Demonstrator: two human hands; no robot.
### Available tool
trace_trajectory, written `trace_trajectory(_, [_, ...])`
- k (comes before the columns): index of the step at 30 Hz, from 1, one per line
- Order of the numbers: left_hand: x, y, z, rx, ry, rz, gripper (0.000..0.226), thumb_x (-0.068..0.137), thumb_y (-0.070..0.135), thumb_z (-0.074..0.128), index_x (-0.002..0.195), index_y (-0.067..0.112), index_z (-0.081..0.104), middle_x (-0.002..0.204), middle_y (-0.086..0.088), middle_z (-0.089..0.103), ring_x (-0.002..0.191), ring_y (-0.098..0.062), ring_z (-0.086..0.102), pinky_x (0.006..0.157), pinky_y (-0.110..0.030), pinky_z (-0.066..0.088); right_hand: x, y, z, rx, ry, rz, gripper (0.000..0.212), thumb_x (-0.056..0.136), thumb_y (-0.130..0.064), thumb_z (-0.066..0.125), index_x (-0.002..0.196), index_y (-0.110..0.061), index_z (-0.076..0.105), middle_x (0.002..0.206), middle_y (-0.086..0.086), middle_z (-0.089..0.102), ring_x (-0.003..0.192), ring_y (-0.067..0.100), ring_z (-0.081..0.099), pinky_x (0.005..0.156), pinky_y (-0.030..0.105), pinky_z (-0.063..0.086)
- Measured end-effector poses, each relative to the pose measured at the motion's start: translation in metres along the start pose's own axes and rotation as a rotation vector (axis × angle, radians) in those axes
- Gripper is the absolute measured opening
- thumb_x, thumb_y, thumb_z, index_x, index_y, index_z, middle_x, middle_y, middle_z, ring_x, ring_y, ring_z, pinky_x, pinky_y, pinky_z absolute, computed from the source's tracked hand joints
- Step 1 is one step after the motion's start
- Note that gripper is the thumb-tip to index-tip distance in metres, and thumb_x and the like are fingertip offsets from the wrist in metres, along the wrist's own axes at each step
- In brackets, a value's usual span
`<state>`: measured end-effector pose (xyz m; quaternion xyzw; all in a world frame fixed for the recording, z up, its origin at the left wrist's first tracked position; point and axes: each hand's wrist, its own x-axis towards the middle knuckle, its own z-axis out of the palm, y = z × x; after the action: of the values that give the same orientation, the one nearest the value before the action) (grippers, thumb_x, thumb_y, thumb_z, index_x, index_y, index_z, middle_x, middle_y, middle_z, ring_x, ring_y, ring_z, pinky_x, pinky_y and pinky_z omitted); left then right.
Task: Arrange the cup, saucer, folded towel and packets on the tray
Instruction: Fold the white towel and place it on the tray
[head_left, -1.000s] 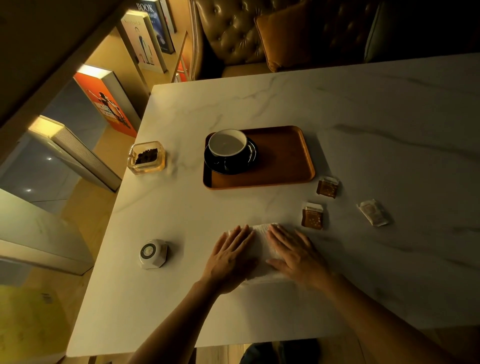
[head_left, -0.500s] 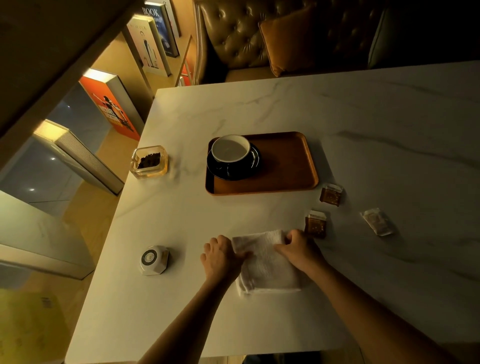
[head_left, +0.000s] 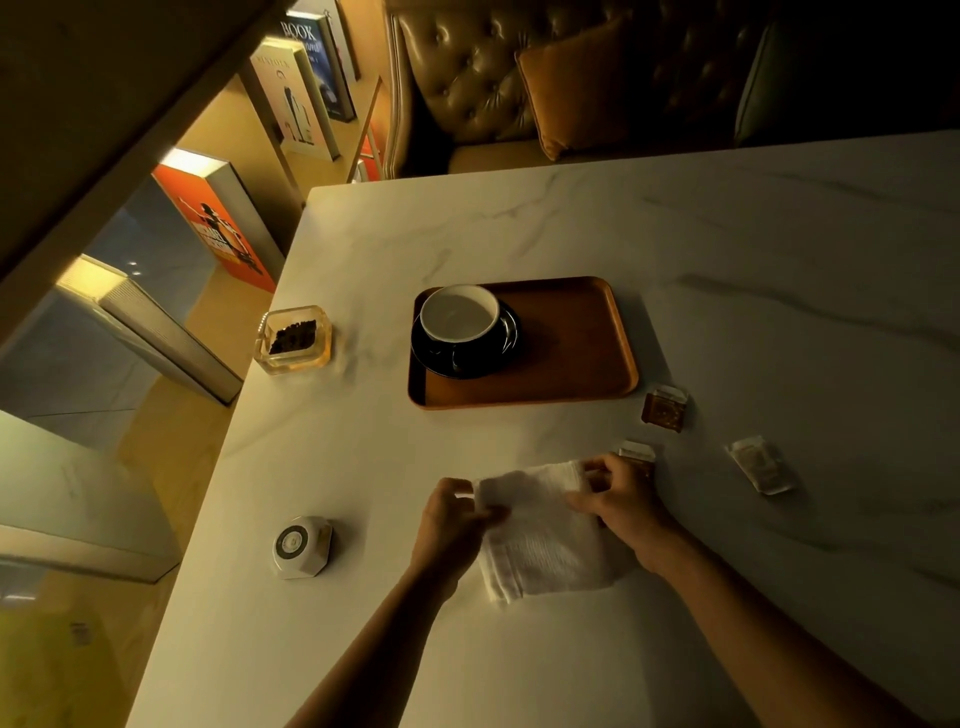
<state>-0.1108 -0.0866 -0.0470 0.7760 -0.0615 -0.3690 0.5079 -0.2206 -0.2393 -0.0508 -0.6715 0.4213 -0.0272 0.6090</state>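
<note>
Dim warm light, white marble table (head_left: 675, 234) w/ grey veins. Both hands are on the folded white towel (head_left: 545, 540), which lies flat on the table near the front edge, approx 6 o'clock from the tray. Left hand (head_left: 449, 525) has its fingers curled narrow, pinching the towel's far-left corner; right hand (head_left: 623, 499) is curled the same way on the far-right corner, thumb lying over the cloth. Near end of the towel rests on the marble; can't tell if the far edge is lifted. Wooden tray (head_left: 571, 364) sits mid-table, and its right half is bare wood. On its left half: black saucer (head_left: 498, 348) w/ the cup (head_left: 460, 314) on it, white inside, dark outside, upright. Packets are all off the tray, on the table: brown one (head_left: 665, 408) just past the tray's front-right corner at approx 4 o'clock, another (head_left: 636, 451) touching or just behind the right hand's knuckles and mostly hidden, and a pale one (head_left: 761, 465) further out at 3 o'clock from the hands, well apart from the towel. Other stuff: square glass dish (head_left: 293, 340) w/ dark bits in it at 9 o'clock from the tray, and a white puck w/ round dial (head_left: 301, 545) at 9 o'clock from the left hand. Tufted sofa (head_left: 493, 73) w/ an orange cushion (head_left: 582, 88) at 12 o'clock beyond the table.
</note>
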Motion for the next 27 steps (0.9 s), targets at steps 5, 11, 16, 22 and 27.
trace_trajectory(5, [0.014,0.026,0.009,-0.078,-0.068,0.099,0.008,0.083,0.015,0.063,0.09,0.013,0.06,0.094,-0.008,0.064,0.086,-0.022,0.064,0.062,-0.034,0.059,0.011,-0.02,-0.02,0.034,0.025,-0.091,0.019,0.076,-0.018,0.069,0.079,-0.031,0.055,0.085,-0.008,0.061,0.081,0.011,0.058,0.068,0.028,0.049])
trace_trajectory(11, [0.042,0.065,0.025,-0.059,-0.054,0.212,0.006,0.088,0.017,0.057,0.093,0.02,0.058,0.095,0.001,0.06,0.083,-0.011,0.06,0.055,-0.024,0.056,0.039,-0.049,-0.048,0.028,0.113,-0.143,0.015,0.078,-0.021,0.068,0.086,-0.023,0.055,0.086,-0.004,0.058,0.082,0.016,0.057,0.069,0.032,0.05])
trace_trajectory(16, [0.075,0.1,0.044,0.04,-0.004,0.266,0.004,0.088,0.017,0.056,0.092,0.017,0.058,0.102,-0.01,0.062,0.09,-0.024,0.062,0.074,-0.046,0.058,0.074,-0.07,-0.071,-0.078,0.17,-0.171,0.018,0.079,-0.023,0.067,0.092,-0.017,0.056,0.088,0.001,0.059,0.081,0.021,0.06,0.061,0.028,0.05])
trace_trajectory(22, [0.123,0.123,0.068,0.18,0.101,0.282,0.015,0.089,0.019,0.055,0.097,0.007,0.058,0.093,-0.006,0.062,0.085,-0.023,0.062,0.077,-0.045,0.057,0.127,-0.082,-0.087,-0.16,0.206,-0.168,0.022,0.081,-0.023,0.063,0.099,-0.011,0.058,0.096,0.008,0.062,0.086,0.023,0.059,0.075,0.035,0.05])
trace_trajectory(27, [0.156,0.132,0.084,0.387,0.172,0.383,0.012,0.089,0.022,0.054,0.083,0.012,0.055,0.071,0.004,0.056,0.065,-0.013,0.056,0.057,-0.024,0.047,0.164,-0.085,-0.097,-0.272,0.207,-0.176,0.03,0.081,-0.027,0.064,0.104,-0.009,0.058,0.093,0.004,0.059,0.086,0.02,0.057,0.069,0.029,0.044])
